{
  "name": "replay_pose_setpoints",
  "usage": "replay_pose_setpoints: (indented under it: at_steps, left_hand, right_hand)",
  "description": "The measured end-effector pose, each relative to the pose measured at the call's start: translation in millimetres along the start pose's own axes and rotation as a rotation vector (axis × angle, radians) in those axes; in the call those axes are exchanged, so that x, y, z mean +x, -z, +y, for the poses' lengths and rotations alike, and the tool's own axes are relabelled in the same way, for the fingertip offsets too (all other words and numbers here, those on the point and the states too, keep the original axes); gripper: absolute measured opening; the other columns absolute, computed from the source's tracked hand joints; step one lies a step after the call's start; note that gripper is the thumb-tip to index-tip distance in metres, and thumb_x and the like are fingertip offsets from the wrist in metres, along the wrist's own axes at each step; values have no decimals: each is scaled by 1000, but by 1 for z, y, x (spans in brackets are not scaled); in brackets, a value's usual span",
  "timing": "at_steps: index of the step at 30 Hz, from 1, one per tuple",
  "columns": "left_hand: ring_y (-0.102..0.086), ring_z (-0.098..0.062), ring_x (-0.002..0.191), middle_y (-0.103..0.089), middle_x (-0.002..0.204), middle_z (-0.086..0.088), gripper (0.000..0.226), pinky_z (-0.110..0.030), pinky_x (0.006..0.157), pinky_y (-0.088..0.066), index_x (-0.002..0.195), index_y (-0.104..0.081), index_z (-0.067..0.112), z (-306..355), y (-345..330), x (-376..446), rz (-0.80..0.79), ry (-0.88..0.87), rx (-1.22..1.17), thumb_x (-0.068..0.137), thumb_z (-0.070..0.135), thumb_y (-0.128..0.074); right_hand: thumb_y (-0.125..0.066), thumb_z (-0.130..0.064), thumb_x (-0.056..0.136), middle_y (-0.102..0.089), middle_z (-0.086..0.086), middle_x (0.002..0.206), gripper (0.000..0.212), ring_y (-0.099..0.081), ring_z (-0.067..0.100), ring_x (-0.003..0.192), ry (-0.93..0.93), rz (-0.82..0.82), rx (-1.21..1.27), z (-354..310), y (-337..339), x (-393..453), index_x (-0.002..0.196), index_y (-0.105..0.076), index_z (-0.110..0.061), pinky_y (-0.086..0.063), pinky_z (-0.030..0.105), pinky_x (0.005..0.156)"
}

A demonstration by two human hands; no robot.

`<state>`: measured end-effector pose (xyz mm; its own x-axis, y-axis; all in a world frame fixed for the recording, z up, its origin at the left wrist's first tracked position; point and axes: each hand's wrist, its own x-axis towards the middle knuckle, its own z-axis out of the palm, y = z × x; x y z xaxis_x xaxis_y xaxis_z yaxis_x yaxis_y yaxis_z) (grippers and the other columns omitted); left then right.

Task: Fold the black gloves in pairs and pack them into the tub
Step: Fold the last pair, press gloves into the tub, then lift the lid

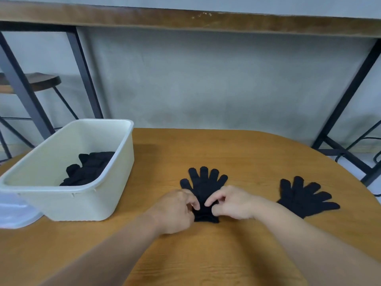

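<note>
Gloves first: one black glove [204,182] lies flat mid-tabletop [237,153], fingers pointing away, and my left hand [175,211] and right hand [233,203] each pinch its cuff end in a curled grip. Another glove pair [305,199] lies spread just to the right. Left, the cream tub [86,203] holds folded gloves [88,168].

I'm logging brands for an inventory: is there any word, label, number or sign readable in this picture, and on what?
None can be read. The cream tub, the black glove gripped by both hands, the second glove, the clear lid and the wooden table show no print or label.
</note>
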<state>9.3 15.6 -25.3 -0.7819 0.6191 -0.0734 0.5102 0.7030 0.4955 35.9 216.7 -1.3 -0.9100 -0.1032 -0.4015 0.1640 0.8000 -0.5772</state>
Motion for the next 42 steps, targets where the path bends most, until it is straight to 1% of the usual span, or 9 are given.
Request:
replay_pose_setpoints:
  at_steps: [4,7,11,20,23,28,35,39,42]
  left_hand:
    - [-44,-3,113,-50,125,18,30,-19,99,-38,123,-61,26,-1,3,12,109,3,46,94,27,-56]
    - [-40,-8,125,-46,131,14,38,-27,106,-36,129,-56,26,-4,-5,18,26,51,88,92,36,-59]
    - [-43,-6,115,-46,121,16,33,-21,99,-37,122,-59,28,-5,-10,22,32,34,114,91,38,-61]
    - [-54,-6,79,-60,95,13,12,-23,69,-45,94,-66,28,70,-22,67,101,-67,92,93,36,-57]
    - [-59,-11,81,-65,92,9,10,-26,70,-48,91,-66,26,109,-44,94,3,-76,17,92,34,-59]
    - [-62,-19,91,-67,100,1,19,-27,71,-48,97,-64,20,153,-76,134,-86,68,-32,95,35,-53]
    - [-57,-20,85,-60,99,1,41,-30,73,-50,109,-58,17,176,-96,169,-196,268,152,91,53,-52]
    - [-54,-17,74,-55,82,2,24,-28,61,-44,88,-55,14,178,-97,175,-244,280,171,94,37,-54]
    - [-48,-14,63,-52,73,2,25,-25,52,-38,72,-51,15,179,-95,177,-276,292,148,95,26,-52]
  right_hand:
    - [-64,-42,91,-48,-12,99,30,-53,8,89,16,277,-105,5,-9,10,120,-65,-34,-44,22,77]
    - [-60,-41,94,-44,-8,112,35,-53,14,105,11,273,-226,7,-22,13,128,-60,-34,-47,30,90]
    - [-60,-38,94,-48,-5,117,34,-53,17,109,30,280,-167,10,-24,13,128,-61,-33,-48,34,95]
    - [-60,-32,93,-60,-7,93,15,-64,17,87,-129,515,51,56,15,-19,101,-71,-24,-56,32,77]
    - [-59,-30,93,-65,-4,87,14,-63,17,78,-261,600,45,91,36,-39,97,-70,-23,-51,27,66]
    - [-57,-26,94,-70,0,80,15,-65,16,71,-428,711,71,143,58,-65,87,-69,-18,-54,30,63]
    - [-59,-40,91,-57,1,74,32,-53,15,59,-624,584,7,172,72,-73,76,-53,-13,-38,26,48]
    - [-65,-46,84,-63,3,81,39,-58,19,67,-620,484,157,169,69,-65,95,-61,-9,-44,28,56]
    - [-72,-37,78,-59,5,72,34,-54,23,61,-640,444,292,163,70,-59,85,-58,-7,-42,28,55]
